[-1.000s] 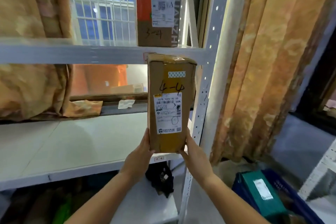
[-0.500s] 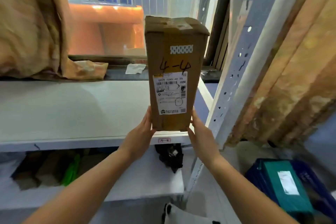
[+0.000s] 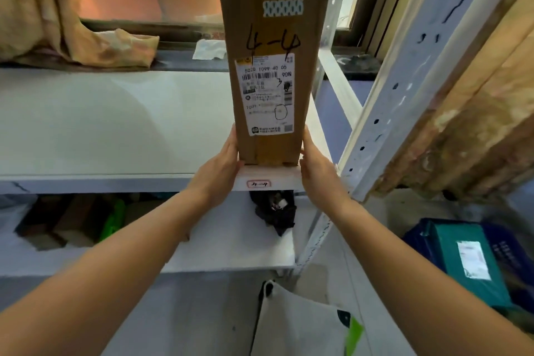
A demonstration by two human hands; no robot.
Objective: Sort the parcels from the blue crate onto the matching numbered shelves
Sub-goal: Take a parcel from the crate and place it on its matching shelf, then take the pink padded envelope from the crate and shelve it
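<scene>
Blue crate (image 3: 417,240) low at right, teal parcel (image 3: 468,260) inside. Left hand (image 3: 224,162) and right hand (image 3: 315,165) apart, fingers straight, palms pressed on the lower sides of the tall cardboard parcel (image 3: 274,37) marked 4-4, upright with its base at the front lip of the white shelf (image 3: 115,124), just above the shelf tag (image 3: 259,184). Likely risk: tall, narrow, so near the edge, it could tip forward off if released before being pushed deeper.
</scene>
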